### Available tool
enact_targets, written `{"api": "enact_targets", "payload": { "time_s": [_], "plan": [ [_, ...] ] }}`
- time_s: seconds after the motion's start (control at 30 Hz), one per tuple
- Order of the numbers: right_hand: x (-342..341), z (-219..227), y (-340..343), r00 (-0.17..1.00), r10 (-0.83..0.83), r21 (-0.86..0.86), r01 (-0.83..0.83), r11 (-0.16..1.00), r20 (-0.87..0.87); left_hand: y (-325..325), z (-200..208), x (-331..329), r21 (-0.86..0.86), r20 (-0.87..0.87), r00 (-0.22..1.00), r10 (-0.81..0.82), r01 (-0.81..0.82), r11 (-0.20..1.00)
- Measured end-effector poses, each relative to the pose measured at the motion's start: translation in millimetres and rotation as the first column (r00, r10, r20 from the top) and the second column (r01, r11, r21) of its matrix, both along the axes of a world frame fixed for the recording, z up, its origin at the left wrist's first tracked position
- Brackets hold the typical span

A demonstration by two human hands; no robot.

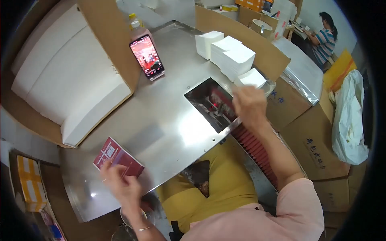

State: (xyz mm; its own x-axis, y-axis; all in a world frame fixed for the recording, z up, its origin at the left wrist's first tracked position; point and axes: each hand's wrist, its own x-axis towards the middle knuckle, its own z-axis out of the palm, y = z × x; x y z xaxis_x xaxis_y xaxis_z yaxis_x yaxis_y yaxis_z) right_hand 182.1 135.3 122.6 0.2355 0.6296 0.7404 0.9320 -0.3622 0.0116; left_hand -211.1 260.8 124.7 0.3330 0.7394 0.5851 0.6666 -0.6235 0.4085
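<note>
On the left of the metal table lies a flat dark-red printed packet (128, 162). My left hand (120, 182) is over its near edge, fingers curved and apart; whether they press on it is hard to tell. My right hand (251, 106) is raised at the table's right edge, fingers curled and a little blurred, and anything in them is hidden. Just beyond it stand stacks of white folded paper (237, 56), the nearest small stack right behind the fingers. Beside that hand is a dark rectangular opening (209, 102) in the tabletop.
A lit phone (147, 57) leans on a bottle at the back. An open carton (106, 44) of white sheets stands left. Red packets (257, 154) fill a box below my right arm. Cartons (313, 148) and a white bag (350, 120) line the right; another person (323, 42) sits beyond.
</note>
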Motion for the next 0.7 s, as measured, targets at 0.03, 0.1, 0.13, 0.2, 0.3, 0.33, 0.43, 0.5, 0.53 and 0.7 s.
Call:
{"api": "enact_targets", "payload": {
  "time_s": [0.03,0.1,0.13,0.2,0.3,0.33,0.43,0.5,0.53,0.7],
  "plan": [
    [17,4,-2,0.993,-0.105,0.009,0.105,0.994,0.054,2,11,-3,0.108,-0.141,0.981,0.131,-0.116,0.987],
    [48,-10,-13,0.971,-0.228,-0.025,0.23,0.973,0.069,17,-5,-20,0.001,-0.408,0.899,0.161,-0.175,0.984],
    [66,-26,-12,0.974,-0.227,-0.067,0.228,0.971,0.023,26,-12,-27,-0.033,-0.382,0.92,0.09,-0.111,0.993],
    [69,-24,-8,0.98,-0.198,-0.055,0.198,0.979,0.003,28,-3,-28,-0.103,-0.454,0.891,0.012,-0.066,0.993],
    [64,-21,-9,0.979,-0.178,-0.053,0.173,0.983,-0.101,19,17,-5,-0.065,-0.086,0.992,-0.091,0.086,0.994],
    [68,-22,-10,0.982,-0.166,-0.042,0.162,0.986,-0.091,9,24,14,-0.105,-0.01,0.982,-0.19,0.188,0.976],
    [77,-26,-20,0.99,-0.113,0.076,0.119,0.99,-0.086,-26,8,88,-0.21,0.05,0.884,-0.464,0.464,0.861],
    [61,-17,-16,0.989,-0.033,0.126,0.051,0.991,-0.141,-41,-12,124,-0.268,0.035,0.756,-0.654,0.637,0.723],
    [38,-16,-5,0.957,0.14,0.178,-0.096,0.979,-0.252,-43,-12,137,-0.25,-0.004,0.724,-0.69,0.667,0.701],
    [-122,-24,-8,0.702,0.711,-0.014,-0.712,0.702,-0.026,-18,-15,112,-0.211,-0.112,0.816,-0.567,0.538,0.816]
  ]
}}
